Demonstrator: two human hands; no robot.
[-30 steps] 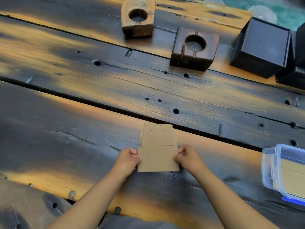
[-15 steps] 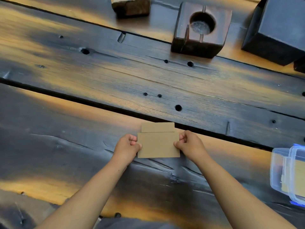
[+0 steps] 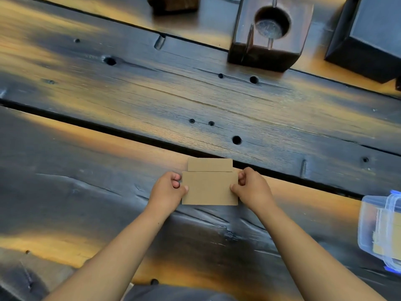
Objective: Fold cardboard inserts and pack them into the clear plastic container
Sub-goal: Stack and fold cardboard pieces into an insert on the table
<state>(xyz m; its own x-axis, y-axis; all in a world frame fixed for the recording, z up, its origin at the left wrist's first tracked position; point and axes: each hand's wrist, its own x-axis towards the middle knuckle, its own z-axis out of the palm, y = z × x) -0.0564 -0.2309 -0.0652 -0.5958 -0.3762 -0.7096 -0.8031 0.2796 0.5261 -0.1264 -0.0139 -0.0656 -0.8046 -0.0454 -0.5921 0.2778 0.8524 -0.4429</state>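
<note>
A brown cardboard insert (image 3: 209, 187) lies on the dark wooden table, folded so a large flap covers most of it and a narrow strip shows at its far edge. My left hand (image 3: 168, 189) pinches its left edge. My right hand (image 3: 249, 187) pinches its right edge. The clear plastic container (image 3: 379, 229) with blue lid clips stands at the right edge of the view, partly cut off, with brown cardboard pieces visible inside it.
A dark wooden block with a round hole (image 3: 270, 31) stands at the back, a black box (image 3: 368, 33) to its right, and another wooden block (image 3: 173, 4) at the top edge. A dark gap (image 3: 108, 127) runs between the planks just beyond the insert.
The insert's near flap has been folded up over the curved cut-out part, leaving only a narrow strip showing. Both hands stayed on its side edges. The view moved closer and forward.
</note>
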